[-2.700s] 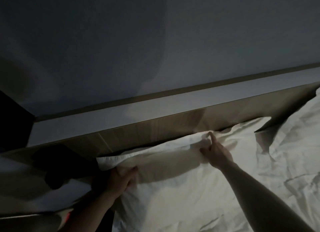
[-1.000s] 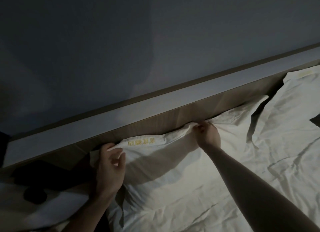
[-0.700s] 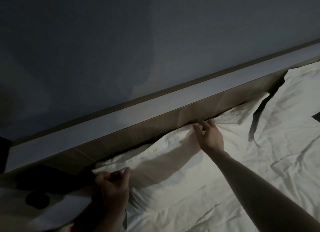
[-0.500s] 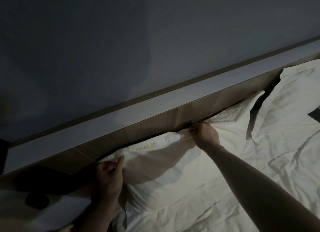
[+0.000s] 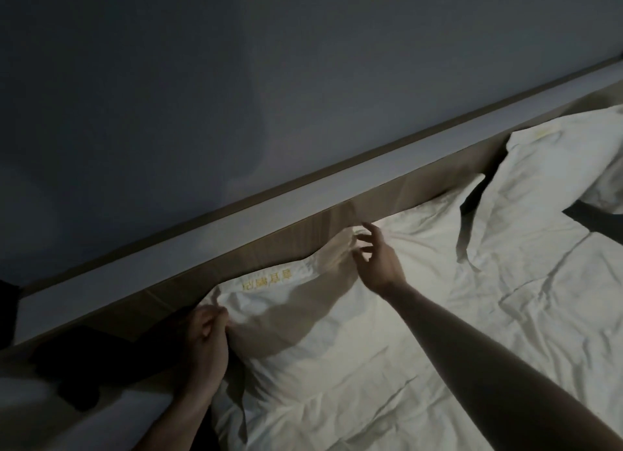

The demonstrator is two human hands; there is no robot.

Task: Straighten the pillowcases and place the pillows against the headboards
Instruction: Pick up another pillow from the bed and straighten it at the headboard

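A white pillow [image 5: 323, 302] in a soft, creased cotton pillowcase lies on the bed with its upper edge pressed against the wooden headboard [image 5: 293, 229]. A short line of yellow embroidered characters [image 5: 268, 280] runs along the hem near that top edge; they are too small to read. The fabric bunches into fine radiating folds near the middle of the top edge and lies looser and more rumpled lower down.

The left hand [image 5: 205, 344] is closed in a fist-like pinch on the pillow's upper left corner, the cloth gathered between thumb and fingers. The right hand [image 5: 377, 258] hovers at the middle of the top edge with fingers spread and slightly curled, fingertips at or just above the gathered fabric; whether they touch it cannot be told. Both forearms are bare.

To the right, a second white pillow [image 5: 553, 167] leans against the same headboard, plump and smoother, with a faint yellow mark near its top corner. A dark narrow gap separates the two pillows. Wrinkled white bedding [image 5: 505, 315] covers the mattress below them.

The headboard is a low band of light brown wood grain topped by a flat pale ledge [image 5: 236, 221]. Above it rises a plain, matte grey-blue wall [image 5: 269, 79]. The room is dim, and the lower left corner is lost in shadow.
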